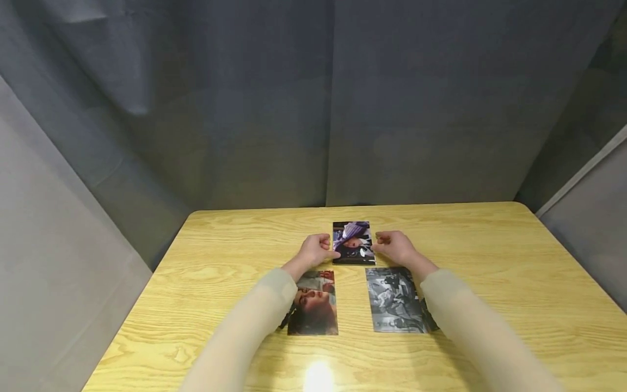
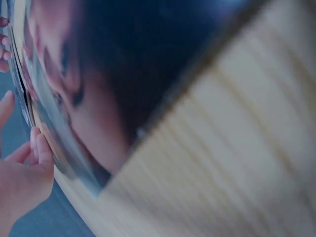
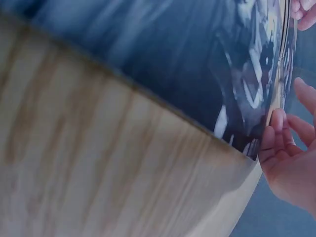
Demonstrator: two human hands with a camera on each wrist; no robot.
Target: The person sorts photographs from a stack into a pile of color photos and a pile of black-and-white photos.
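Observation:
Three photo prints lie on a wooden table [image 1: 490, 261]. The far one, a colour print with purple tones [image 1: 353, 243], sits between my hands. My left hand [image 1: 317, 250] touches its left edge with loosely curled fingers, and the thumb reaches its near corner. My right hand [image 1: 391, 245] touches the right edge in the same way. The wrist views show the fingertips [image 2: 40, 148] [image 3: 274, 129] resting against a print's thin edge, not wrapped round it. A colour portrait print [image 1: 314, 302] lies under my left forearm. Under my right forearm lies a black-and-white print [image 1: 394, 300].
Grey cloth walls [image 1: 313, 109] close in the table at the back and on both sides. Bare tabletop stretches to the left and right of the prints. A bright glare spot [image 1: 318, 375] lies on the wood near the front edge.

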